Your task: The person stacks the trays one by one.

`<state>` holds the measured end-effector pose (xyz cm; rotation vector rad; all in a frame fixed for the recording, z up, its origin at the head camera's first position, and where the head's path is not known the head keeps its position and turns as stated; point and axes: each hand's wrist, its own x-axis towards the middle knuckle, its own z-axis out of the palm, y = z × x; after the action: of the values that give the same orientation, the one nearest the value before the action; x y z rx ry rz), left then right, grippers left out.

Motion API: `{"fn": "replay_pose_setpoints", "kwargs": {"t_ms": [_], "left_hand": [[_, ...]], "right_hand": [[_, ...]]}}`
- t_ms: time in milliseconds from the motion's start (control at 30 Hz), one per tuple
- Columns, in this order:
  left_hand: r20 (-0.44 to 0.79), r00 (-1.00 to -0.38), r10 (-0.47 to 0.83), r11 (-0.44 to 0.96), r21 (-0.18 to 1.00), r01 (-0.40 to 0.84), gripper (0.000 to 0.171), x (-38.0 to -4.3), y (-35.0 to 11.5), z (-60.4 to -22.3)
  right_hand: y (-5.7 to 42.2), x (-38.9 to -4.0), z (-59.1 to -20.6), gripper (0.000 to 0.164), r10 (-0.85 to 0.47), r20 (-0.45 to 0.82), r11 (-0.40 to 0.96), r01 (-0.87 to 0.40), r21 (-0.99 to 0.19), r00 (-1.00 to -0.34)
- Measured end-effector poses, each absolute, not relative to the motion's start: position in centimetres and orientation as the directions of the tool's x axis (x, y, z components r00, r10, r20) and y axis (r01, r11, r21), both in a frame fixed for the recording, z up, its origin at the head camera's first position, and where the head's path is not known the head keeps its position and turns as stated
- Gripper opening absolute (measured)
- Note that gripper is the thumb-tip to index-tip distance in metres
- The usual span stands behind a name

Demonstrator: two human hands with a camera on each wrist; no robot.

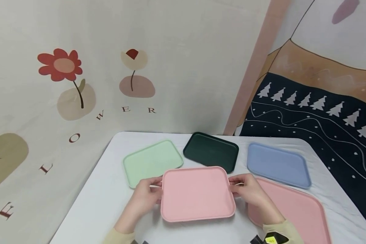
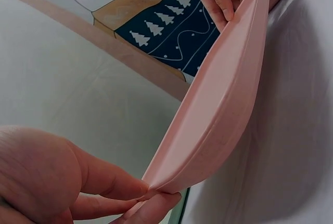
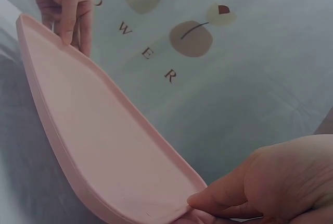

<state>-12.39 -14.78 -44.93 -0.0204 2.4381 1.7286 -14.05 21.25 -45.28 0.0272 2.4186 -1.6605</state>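
Observation:
Both hands hold a small pink tray (image 1: 198,195) by its short sides, raised over the white table in the head view. My left hand (image 1: 145,196) pinches the left rim between thumb and fingers; the left wrist view shows the thumb on top and fingertips beneath the tray's edge (image 2: 203,114). At the opposite rim, my right hand (image 1: 247,189) pinches in the same way, as the right wrist view shows with the thumb on the rim of the tray (image 3: 109,130). A shadow falls on the cloth below it.
Behind lie a light green tray (image 1: 152,161), a dark green tray (image 1: 211,150) and a blue tray (image 1: 277,164). A larger pink tray (image 1: 296,210) lies at the right, partly under my right forearm. Printed cloth (image 1: 186,67) hangs behind the white table (image 1: 94,210).

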Motion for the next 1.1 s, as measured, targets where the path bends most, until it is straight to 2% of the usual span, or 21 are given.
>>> {"fn": "replay_pose_setpoints", "kwargs": {"t_ms": [167, 467, 700, 1100], "left_hand": [[-0.135, -0.987, 0.083, 0.351, 0.931, -0.098, 0.045, -12.8, -14.2, -45.0], [-0.132, -0.986, 0.105, 0.337, 0.937, -0.090, 0.042, -13.3, -13.3, -45.3], [-0.152, -0.977, 0.149, 0.340, 0.936, -0.094, 0.045, -14.0, -12.6, -46.2], [-0.155, -0.972, 0.179, 0.373, 0.924, -0.079, 0.050, -14.8, -11.7, -46.9]], "right_hand": [[21.8, -13.5, -45.6, 0.027, -0.075, -0.190, 0.372, 0.149, -0.916, -0.979], [22.9, -12.7, -46.1, 0.024, -0.088, -0.143, 0.421, 0.093, -0.902, -0.986], [23.2, -12.1, -46.7, 0.023, -0.015, -0.178, 0.415, 0.156, -0.896, -0.984], [23.5, -11.6, -46.9, 0.021, 0.021, -0.162, 0.442, 0.155, -0.883, -0.987]]}}
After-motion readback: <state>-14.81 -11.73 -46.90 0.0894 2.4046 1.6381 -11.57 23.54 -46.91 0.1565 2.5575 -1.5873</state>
